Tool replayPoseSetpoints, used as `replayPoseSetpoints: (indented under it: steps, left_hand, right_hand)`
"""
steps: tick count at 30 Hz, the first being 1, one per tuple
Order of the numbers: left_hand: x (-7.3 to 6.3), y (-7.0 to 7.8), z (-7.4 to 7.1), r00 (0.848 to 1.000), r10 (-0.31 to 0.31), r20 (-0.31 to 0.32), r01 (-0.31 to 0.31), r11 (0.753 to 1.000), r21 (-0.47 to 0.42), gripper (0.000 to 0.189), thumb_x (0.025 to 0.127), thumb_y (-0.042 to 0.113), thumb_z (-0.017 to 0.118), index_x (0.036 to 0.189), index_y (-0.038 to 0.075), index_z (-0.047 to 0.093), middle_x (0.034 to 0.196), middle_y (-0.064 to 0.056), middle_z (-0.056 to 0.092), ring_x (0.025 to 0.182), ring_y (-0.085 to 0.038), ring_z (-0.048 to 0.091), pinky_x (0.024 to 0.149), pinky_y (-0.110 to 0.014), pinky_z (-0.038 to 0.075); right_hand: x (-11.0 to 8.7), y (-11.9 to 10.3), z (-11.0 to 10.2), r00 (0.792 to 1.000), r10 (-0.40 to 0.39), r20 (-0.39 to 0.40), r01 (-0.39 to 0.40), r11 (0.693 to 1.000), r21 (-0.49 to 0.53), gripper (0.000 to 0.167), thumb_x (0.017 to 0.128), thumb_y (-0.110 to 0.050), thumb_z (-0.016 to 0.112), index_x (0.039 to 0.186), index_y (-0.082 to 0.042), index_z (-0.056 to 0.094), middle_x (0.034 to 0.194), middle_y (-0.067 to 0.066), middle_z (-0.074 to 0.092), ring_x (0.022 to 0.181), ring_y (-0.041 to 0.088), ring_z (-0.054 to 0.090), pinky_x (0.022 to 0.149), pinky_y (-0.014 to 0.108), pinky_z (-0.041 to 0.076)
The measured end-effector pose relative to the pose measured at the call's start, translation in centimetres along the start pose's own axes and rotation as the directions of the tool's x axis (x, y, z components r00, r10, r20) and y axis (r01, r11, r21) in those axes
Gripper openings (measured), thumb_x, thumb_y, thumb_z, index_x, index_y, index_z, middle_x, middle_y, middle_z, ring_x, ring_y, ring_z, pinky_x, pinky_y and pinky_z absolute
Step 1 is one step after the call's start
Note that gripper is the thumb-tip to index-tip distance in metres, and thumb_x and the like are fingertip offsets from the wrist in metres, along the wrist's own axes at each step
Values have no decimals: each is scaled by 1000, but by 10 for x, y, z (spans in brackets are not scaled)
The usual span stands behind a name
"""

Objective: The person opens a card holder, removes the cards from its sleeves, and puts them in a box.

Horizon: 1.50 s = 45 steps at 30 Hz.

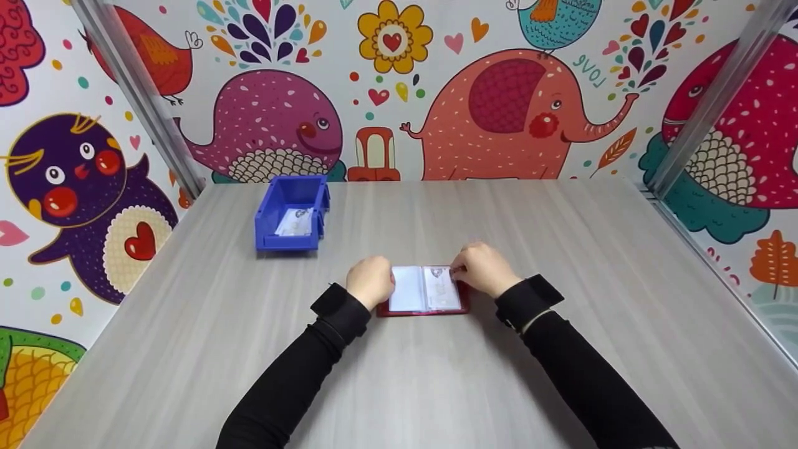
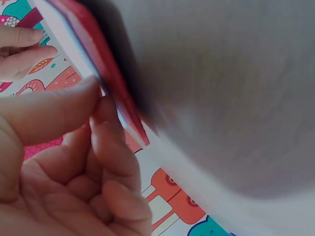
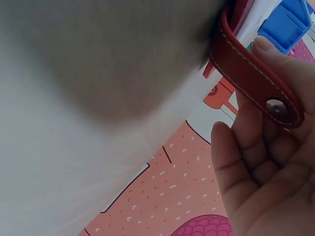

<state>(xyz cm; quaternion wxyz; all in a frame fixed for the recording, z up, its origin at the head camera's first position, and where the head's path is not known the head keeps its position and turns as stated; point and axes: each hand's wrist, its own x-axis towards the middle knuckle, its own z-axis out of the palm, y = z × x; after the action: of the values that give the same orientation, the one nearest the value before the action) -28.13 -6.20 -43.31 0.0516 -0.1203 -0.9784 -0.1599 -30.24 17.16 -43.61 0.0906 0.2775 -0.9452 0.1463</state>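
A red card holder lies spread on the table, with clear sleeves inside. A white printed card shows in its right side; the left page looks pale and blank. My left hand pinches the holder's left edge between thumb and index finger, as the left wrist view shows. At the upper right edge, my right hand grips the holder beside the card. In the right wrist view a red strap with a metal snap crosses in front of the curled fingers.
A blue bin stands at the back left of the table, with white printed cards inside. The wooden-look table meets cartoon-patterned walls at the back and sides. Metal posts mark the corners.
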Motion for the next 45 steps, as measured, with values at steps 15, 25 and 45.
replayPoseSetpoints:
  steps: [15, 25, 45]
  left_hand:
    - [-1, 0, 1, 1000, 13, -23, -13, 1000, -4, 13, 77, 3, 67, 65, 7, 65, 73, -10, 67, 70, -32, 65, 63, -46, 53]
    - [0, -1, 1, 1000, -7, -12, 7, 1000, -4, 13, 79, 3, 66, 66, 6, 66, 76, -11, 68, 72, -32, 65, 65, -47, 53]
    - [1, 17, -3, 997, 55, 55, -47, 991, -128, 37, 82, 8, 62, 53, 15, 40, 59, -1, 47, 57, -20, 44, 57, -37, 42]
  right_hand:
    - [-1, 2, 5, 999, -40, -15, 39, 999, -15, 11, 75, -4, 82, 86, -5, 79, 82, 8, 71, 79, 29, 65, 75, 42, 52]
    - [1, 1, 6, 1000, -24, 5, 24, 1000, -15, 11, 76, -3, 81, 86, -4, 79, 84, 10, 72, 79, 29, 67, 74, 42, 53]
    - [2, -1, 5, 998, 49, 34, -49, 999, 17, 11, 77, -3, 81, 88, -3, 79, 89, 10, 74, 83, 29, 69, 77, 42, 54]
